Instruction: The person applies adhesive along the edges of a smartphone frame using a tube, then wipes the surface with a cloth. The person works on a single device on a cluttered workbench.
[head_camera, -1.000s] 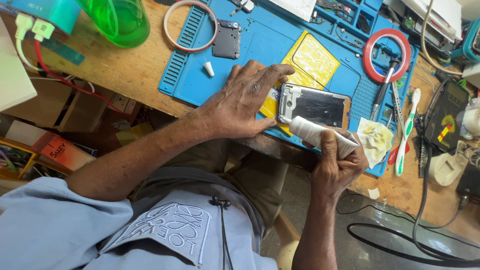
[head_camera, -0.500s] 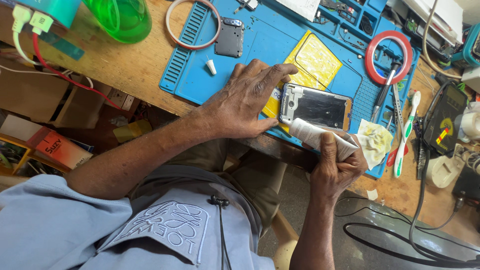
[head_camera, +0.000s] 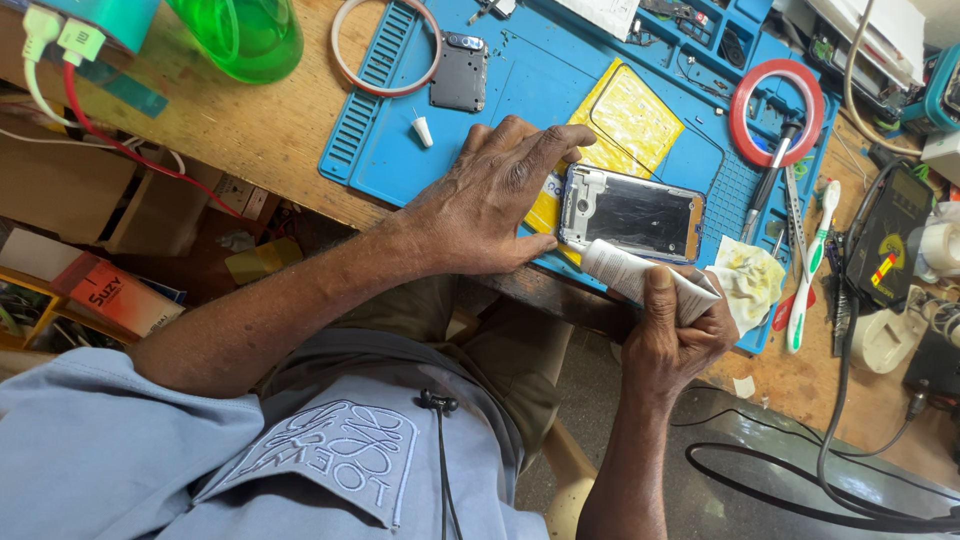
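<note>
An opened phone frame (head_camera: 632, 212) lies on a blue work mat (head_camera: 530, 90), partly over a yellow sheet (head_camera: 630, 118). My left hand (head_camera: 490, 195) rests flat on the mat with its fingertips against the phone's left end, holding it steady. My right hand (head_camera: 678, 330) grips a white tube (head_camera: 628, 272), whose nozzle end lies along the phone's near edge. A crumpled yellowish cloth (head_camera: 752, 280) sits just right of that hand.
On the mat lie a dark phone back cover (head_camera: 459, 72), a small white cap (head_camera: 423, 130), a red tape ring (head_camera: 779, 112), a clear tape ring (head_camera: 385, 45) and tools (head_camera: 770, 190). A toothbrush (head_camera: 812, 262), green bottle (head_camera: 245, 35), meter (head_camera: 885, 240) and cables (head_camera: 830, 450) surround it.
The view has shifted slightly. My right hand has brought the tube a little closer to the phone's near edge; my left hand stays on the phone.
</note>
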